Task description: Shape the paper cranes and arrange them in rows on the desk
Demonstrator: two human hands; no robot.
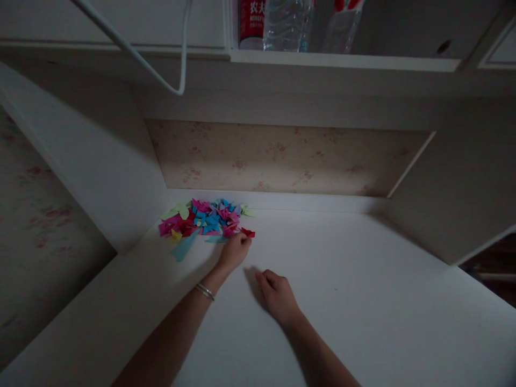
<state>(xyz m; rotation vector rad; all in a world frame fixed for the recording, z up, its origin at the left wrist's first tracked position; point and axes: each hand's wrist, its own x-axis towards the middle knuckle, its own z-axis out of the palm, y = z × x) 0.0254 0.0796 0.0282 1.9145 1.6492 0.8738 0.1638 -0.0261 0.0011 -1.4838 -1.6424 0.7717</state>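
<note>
Two bare hands reach over one smooth white tabletop (346, 301), which fills the lower part of the frame. The left hand (235, 251), just left of centre, has its fingers drawn narrow and pinched on one small folded red paper piece (249, 233), at the right edge of a colourful paper pile. Two thin silver bangles (205, 291) circle the left wrist. The right hand (278, 294), lower and near the centre of the frame, is curled into a loose, narrow fist with nothing visible in it, well apart from the pile.

The one colourful paper pile (209, 221) lies left of centre against the back edge, mixing pink, blue, red, lilac and pale green folded pieces, too tangled to count. One small yellow paper piece (176, 236) sits at its lower left, and beside that one long pale teal paper piece (185, 247) points down and left.

Behind is one cream wall panel (278, 156) with pink flowers. At the top of the frame, one open white shelf (342, 61) bears one red container (252, 24) with white lettering and what look like two clear plastic bottles (284, 27). One white cable (133, 51) loops down at the upper left.
</note>
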